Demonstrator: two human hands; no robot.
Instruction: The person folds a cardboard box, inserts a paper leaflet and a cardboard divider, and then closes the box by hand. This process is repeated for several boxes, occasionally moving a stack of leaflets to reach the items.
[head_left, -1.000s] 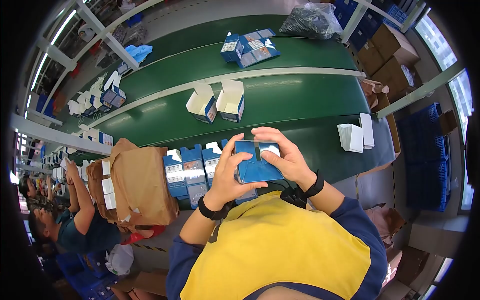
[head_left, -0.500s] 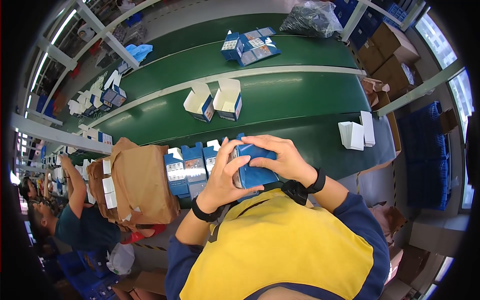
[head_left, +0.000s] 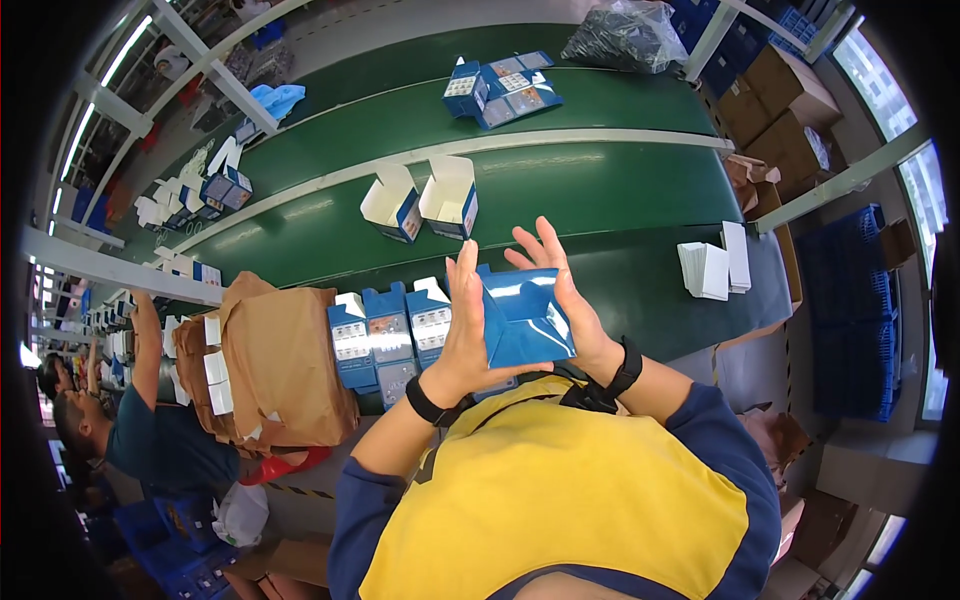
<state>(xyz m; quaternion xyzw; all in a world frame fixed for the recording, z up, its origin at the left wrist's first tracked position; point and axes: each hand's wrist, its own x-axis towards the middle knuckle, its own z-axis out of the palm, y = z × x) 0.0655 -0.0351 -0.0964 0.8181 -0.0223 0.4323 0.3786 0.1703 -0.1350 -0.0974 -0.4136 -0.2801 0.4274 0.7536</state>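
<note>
Between my palms is a blue carton (head_left: 525, 335), one end facing up with overlapping flaps folded across it and light glinting off them. My left hand (head_left: 460, 325) presses flat against its left side, fingers pointing up and away. Along the right side lies my right hand (head_left: 582, 325), its thumb near the carton's edge and its fingers raised and spread beyond the far side. Just left of my left hand, several flattened blue-and-white cartons (head_left: 388, 340) lie in a row on the bench. Two open cartons with white insides (head_left: 393, 205) stand on the green belt ahead.
A large brown paper bundle (head_left: 285, 360) sits left, beside a co-worker in a dark shirt (head_left: 165, 440). White folded card pieces (head_left: 703, 270) lie at the right. Farther back are unfolded blue cartons (head_left: 515, 90) and a clear bag of dark items (head_left: 625, 38). A pale rail (head_left: 560, 137) divides the belts.
My fingers have come off the carton's top and straightened, and my palms now press its sides. The carton's end flaps show. The two open cartons on the belt have shifted slightly left.
</note>
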